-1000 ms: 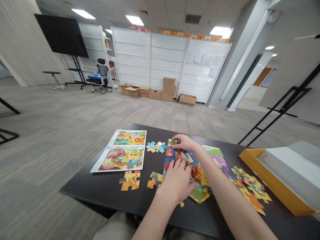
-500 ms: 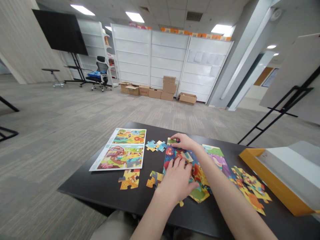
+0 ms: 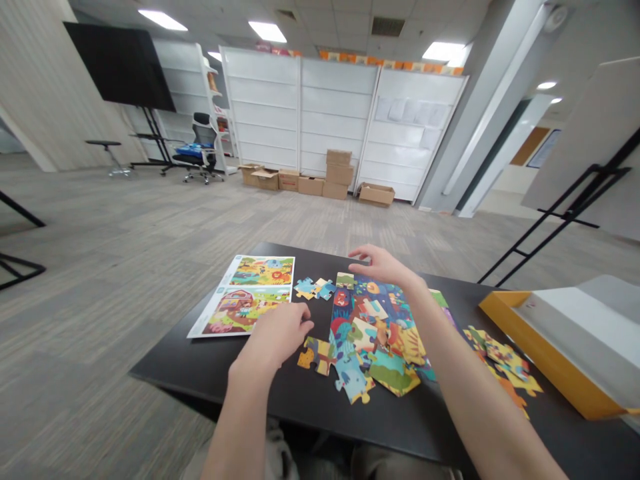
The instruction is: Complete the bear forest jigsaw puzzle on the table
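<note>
My left hand (image 3: 283, 330) is over the lower right of the printed picture sheet (image 3: 210, 313), its fingers loosely bent and the thumb apart. Nothing shows between them; the palm side is hidden. Above the far edge of a colourful puzzle picture (image 3: 373, 287), my right hand (image 3: 383, 265) has its fingers stretched out and holds nothing I can see. A small green puzzle piece (image 3: 345, 280) lies just below its fingertips. Loose pieces cover the near part of the picture, including a light blue puzzle piece (image 3: 354, 377) and a green puzzle piece (image 3: 395, 371).
Blue and yellow puzzle pieces (image 3: 315, 288) lie right of the sheet, and a yellow-brown piece (image 3: 317, 355) beside the picture. More loose pieces (image 3: 505, 360) are heaped near a yellow and white box (image 3: 550, 360) on the right of the black table (image 3: 195, 367).
My left hand has moved left off the puzzle picture to the sheet, uncovering loose pieces and covering the orange piece below the sheet. My right hand has lifted slightly away from the small green piece.
</note>
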Action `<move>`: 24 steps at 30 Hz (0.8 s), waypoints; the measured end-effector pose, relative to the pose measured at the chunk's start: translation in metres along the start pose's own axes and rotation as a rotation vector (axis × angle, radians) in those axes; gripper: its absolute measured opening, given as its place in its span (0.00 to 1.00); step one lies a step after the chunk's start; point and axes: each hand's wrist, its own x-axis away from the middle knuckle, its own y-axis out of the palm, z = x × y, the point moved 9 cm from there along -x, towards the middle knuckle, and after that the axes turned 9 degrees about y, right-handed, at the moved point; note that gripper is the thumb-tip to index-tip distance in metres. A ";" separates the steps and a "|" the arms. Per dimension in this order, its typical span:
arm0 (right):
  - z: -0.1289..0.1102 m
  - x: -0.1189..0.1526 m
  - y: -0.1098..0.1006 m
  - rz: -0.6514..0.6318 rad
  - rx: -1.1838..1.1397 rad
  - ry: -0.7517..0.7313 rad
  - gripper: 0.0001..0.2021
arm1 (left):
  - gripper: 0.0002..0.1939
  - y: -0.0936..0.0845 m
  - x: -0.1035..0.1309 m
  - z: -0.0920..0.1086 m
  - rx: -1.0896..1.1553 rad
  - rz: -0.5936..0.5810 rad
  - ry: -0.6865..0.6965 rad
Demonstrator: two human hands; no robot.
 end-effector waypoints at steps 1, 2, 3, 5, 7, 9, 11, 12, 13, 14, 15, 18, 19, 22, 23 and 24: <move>-0.010 0.004 -0.009 0.026 -0.011 -0.033 0.14 | 0.10 0.001 0.002 -0.002 0.043 -0.016 0.007; -0.020 0.009 -0.018 0.055 -0.019 -0.066 0.14 | 0.10 0.003 0.004 -0.001 0.085 -0.038 0.026; -0.029 0.016 -0.026 0.076 -0.023 -0.098 0.13 | 0.13 0.006 0.006 0.002 0.121 -0.060 0.051; -0.043 0.033 -0.039 0.103 -0.020 -0.143 0.12 | 0.22 0.009 0.009 0.010 0.157 -0.097 0.100; -0.046 0.052 -0.045 0.093 -0.012 -0.162 0.11 | 0.28 0.010 0.012 0.015 0.130 -0.119 0.122; -0.038 0.071 -0.047 0.078 -0.012 -0.145 0.10 | 0.30 0.011 0.013 0.018 0.075 -0.136 0.114; -0.019 0.088 -0.048 0.096 -0.035 -0.094 0.10 | 0.29 0.012 0.012 0.019 0.037 -0.147 0.112; -0.008 0.094 -0.049 0.118 -0.058 -0.064 0.09 | 0.27 0.013 0.012 0.020 0.027 -0.149 0.117; 0.004 0.100 -0.048 0.139 -0.086 -0.033 0.10 | 0.26 0.014 0.011 0.020 0.023 -0.145 0.125; 0.016 0.105 -0.046 0.159 -0.116 -0.004 0.10 | 0.25 0.014 0.010 0.021 0.023 -0.139 0.135; 0.027 0.108 -0.045 0.184 -0.145 0.024 0.10 | 0.24 0.015 0.009 0.021 0.029 -0.132 0.146; 0.052 0.114 -0.038 0.239 -0.172 0.097 0.12 | 0.20 0.016 0.007 0.019 0.059 -0.118 0.162; 0.056 0.115 -0.036 0.244 -0.154 0.113 0.12 | 0.19 0.015 0.007 0.018 0.061 -0.113 0.157; 0.055 0.117 -0.030 0.222 -0.058 0.114 0.11 | 0.15 0.012 0.005 0.015 0.018 -0.106 0.121; 0.052 0.118 -0.028 0.202 -0.031 0.097 0.10 | 0.14 0.011 0.005 0.014 -0.003 -0.103 0.107; 0.049 0.118 -0.026 0.176 -0.011 0.075 0.10 | 0.14 0.010 0.004 0.014 -0.024 -0.098 0.092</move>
